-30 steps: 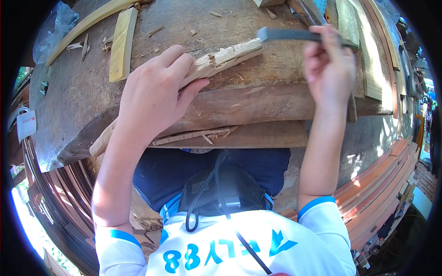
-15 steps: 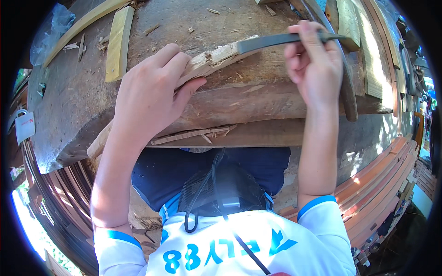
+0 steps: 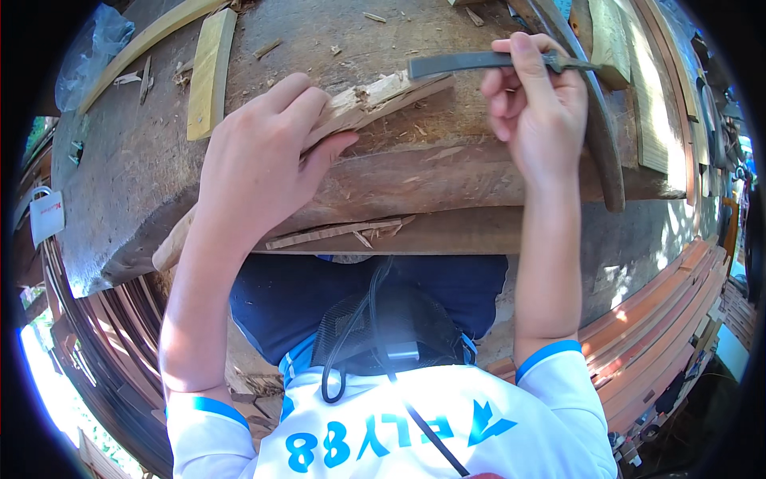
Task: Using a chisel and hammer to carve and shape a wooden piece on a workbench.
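Note:
My left hand [image 3: 263, 160] is closed around a long, pale, splintered piece of wood [image 3: 371, 100], which lies slanted across the worn wooden bench [image 3: 423, 172] and runs back under my wrist. My right hand [image 3: 542, 112] grips a flat, dark metal bladed tool [image 3: 459, 64] between thumb and fingers, with some fingers curled below it. The tool's flat end rests at or just over the far, frayed end of the wood; I cannot tell if they touch. A long, dark curved piece [image 3: 606, 176] lies just right of my right hand.
Loose yellowish boards [image 3: 207, 76] and wood chips lie on the bench, with a plastic bag [image 3: 96, 56] at the far left. A white tag [image 3: 46, 215] hangs at the left edge. Stacked reddish planks [image 3: 646, 311] are at the lower right, dark strips at the lower left.
My right hand and the tool have moved left, the blade coming back along the top of the wood's far end. My left hand has barely moved.

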{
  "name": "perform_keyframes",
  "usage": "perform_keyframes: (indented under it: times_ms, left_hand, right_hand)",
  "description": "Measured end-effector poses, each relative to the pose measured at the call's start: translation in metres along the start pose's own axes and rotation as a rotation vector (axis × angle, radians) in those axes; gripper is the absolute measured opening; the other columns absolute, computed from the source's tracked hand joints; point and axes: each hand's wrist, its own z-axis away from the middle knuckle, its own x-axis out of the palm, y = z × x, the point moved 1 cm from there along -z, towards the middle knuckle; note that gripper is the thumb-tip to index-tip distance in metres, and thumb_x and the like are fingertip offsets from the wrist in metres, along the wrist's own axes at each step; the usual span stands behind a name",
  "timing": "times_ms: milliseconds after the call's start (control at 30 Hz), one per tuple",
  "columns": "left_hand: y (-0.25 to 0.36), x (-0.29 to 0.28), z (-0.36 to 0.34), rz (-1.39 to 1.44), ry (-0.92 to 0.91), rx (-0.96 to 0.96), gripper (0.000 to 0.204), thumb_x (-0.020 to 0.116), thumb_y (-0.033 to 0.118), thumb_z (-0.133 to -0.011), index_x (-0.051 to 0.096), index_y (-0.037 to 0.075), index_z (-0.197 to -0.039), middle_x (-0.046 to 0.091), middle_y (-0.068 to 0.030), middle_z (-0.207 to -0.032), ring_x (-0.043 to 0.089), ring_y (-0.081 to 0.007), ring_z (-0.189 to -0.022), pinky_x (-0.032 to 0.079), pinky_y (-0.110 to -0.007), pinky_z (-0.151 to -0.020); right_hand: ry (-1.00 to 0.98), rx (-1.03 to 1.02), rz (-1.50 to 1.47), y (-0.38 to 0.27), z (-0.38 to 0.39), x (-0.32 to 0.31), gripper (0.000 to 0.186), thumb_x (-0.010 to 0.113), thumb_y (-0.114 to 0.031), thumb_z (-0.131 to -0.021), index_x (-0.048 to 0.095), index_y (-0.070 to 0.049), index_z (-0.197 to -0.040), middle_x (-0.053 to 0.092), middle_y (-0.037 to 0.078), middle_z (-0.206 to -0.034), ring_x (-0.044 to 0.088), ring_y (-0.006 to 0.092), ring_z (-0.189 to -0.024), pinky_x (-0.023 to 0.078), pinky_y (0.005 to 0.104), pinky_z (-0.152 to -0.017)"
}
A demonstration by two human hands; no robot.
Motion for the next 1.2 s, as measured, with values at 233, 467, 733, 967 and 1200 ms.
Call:
perform_keyframes:
  times_ms: [233,467,733,967,1200]
  left_hand:
    - [0.002,0.002,-0.002,-0.017,0.001,-0.016,0.028,0.08,0.023,-0.086,0.066,0.002,-0.098,0.061,-0.0107,-0.091,0.065,-0.0359,-0.078,0.052,-0.042,-0.068]
    - [0.001,0.002,-0.003,-0.022,0.046,0.017,0.033,0.078,0.028,-0.088,0.056,0.003,-0.087,0.058,-0.0111,-0.087,0.066,-0.0358,-0.076,0.053,-0.044,-0.066]
    - [0.002,0.001,-0.002,0.003,0.019,-0.019,0.028,0.081,0.022,-0.086,0.066,0.002,-0.098,0.059,-0.0123,-0.091,0.064,-0.038,-0.079,0.051,-0.043,-0.067]
    - [-0.003,0.0,-0.001,-0.002,0.025,0.002,0.032,0.078,0.027,-0.088,0.057,0.003,-0.087,0.059,-0.0112,-0.09,0.066,-0.0364,-0.077,0.053,-0.044,-0.067]
    - [-0.004,0.0,0.0,-0.003,0.013,-0.001,0.03,0.079,0.025,-0.087,0.061,0.002,-0.092,0.059,-0.0118,-0.09,0.064,-0.0366,-0.078,0.052,-0.043,-0.067]
  right_hand:
    - [0.11,0.171,0.24,-0.01,0.008,0.012,0.029,0.056,-0.032,-0.109,0.067,-0.005,-0.107,0.064,0.005,-0.069,0.051,0.0059,-0.048,0.033,0.0182,-0.038]
    - [0.111,0.005,-0.055,-0.006,-0.013,-0.041,0.03,0.054,-0.028,-0.11,0.067,-0.001,-0.106,0.062,0.004,-0.068,0.049,0.0049,-0.047,0.032,0.0191,-0.037]
    - [0.035,-0.126,-0.145,-0.018,-0.022,-0.026,0.028,0.057,-0.029,-0.109,0.068,-0.004,-0.107,0.061,0.002,-0.067,0.046,0.0054,-0.048,0.03,0.0212,-0.04]
    - [-0.03,-0.091,-0.168,-0.019,-0.018,-0.024,0.028,0.055,-0.026,-0.109,0.07,-0.003,-0.108,0.06,0.001,-0.067,0.045,0.005,-0.048,0.03,0.0208,-0.042]
    - [-0.163,0.05,-0.001,-0.011,-0.018,-0.014,0.028,0.059,-0.03,-0.108,0.07,-0.004,-0.108,0.061,0.002,-0.067,0.045,0.0046,-0.049,0.03,0.02,-0.043]
